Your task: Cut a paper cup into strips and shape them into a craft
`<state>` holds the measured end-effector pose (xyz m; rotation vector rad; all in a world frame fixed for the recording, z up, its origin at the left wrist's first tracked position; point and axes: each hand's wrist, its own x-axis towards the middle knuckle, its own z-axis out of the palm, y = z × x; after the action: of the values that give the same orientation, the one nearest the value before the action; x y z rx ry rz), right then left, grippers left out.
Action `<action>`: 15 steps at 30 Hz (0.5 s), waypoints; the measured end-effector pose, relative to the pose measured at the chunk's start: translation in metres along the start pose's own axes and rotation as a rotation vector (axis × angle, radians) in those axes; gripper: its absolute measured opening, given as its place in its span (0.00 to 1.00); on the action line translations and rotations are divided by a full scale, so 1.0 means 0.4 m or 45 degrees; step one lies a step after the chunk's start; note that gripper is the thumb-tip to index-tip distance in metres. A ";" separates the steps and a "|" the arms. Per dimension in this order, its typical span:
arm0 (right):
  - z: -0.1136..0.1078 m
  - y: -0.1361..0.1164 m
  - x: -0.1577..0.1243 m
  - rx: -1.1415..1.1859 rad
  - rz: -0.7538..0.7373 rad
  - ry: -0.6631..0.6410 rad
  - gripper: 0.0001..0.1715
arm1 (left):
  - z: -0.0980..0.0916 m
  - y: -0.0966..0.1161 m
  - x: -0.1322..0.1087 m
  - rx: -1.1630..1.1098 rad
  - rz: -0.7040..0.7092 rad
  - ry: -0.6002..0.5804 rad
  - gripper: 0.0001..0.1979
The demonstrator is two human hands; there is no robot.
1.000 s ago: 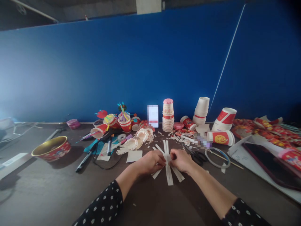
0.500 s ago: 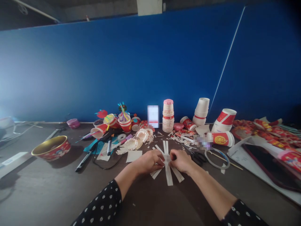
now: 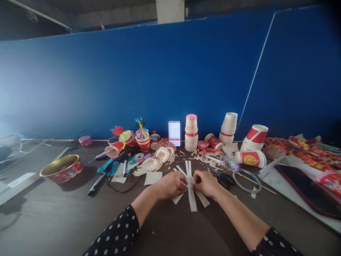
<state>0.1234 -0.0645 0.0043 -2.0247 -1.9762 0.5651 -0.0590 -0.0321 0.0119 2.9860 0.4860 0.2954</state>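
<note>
White paper strips fan out from a common middle on the dark table in front of me. My left hand is at the left of that middle, its curled fingers pinching the strips there. On the other side my right hand has thumb and forefinger bent together on the strips near the centre. The fingers hide part of the middle and some strips. A square of white paper lies just left of my left hand, and black scissors rest right of my right hand.
Stacked paper cups stand behind the strips, among paper scraps. At left are a red-and-gold bowl and a black marker. On the right lie a roll of clear tape, a tipped red cup and a dark phone.
The whole view has shifted slightly down and to the right. Both hands stay at the middle of the strips with hardly any movement.
</note>
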 end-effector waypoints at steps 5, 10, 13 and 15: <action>0.003 -0.004 0.003 -0.023 0.023 -0.008 0.08 | -0.003 -0.002 0.000 -0.023 0.028 0.008 0.09; 0.007 -0.006 0.002 -0.025 0.037 0.010 0.07 | -0.004 0.001 -0.001 -0.056 -0.024 0.000 0.07; 0.005 -0.003 0.000 -0.015 0.019 0.012 0.09 | -0.002 0.001 -0.003 -0.092 -0.062 0.000 0.07; 0.003 -0.002 0.000 -0.017 0.008 0.008 0.10 | -0.002 0.001 -0.003 -0.102 -0.058 -0.003 0.08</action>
<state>0.1220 -0.0645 0.0035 -2.0389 -1.9756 0.5480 -0.0602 -0.0328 0.0124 2.8928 0.5285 0.3005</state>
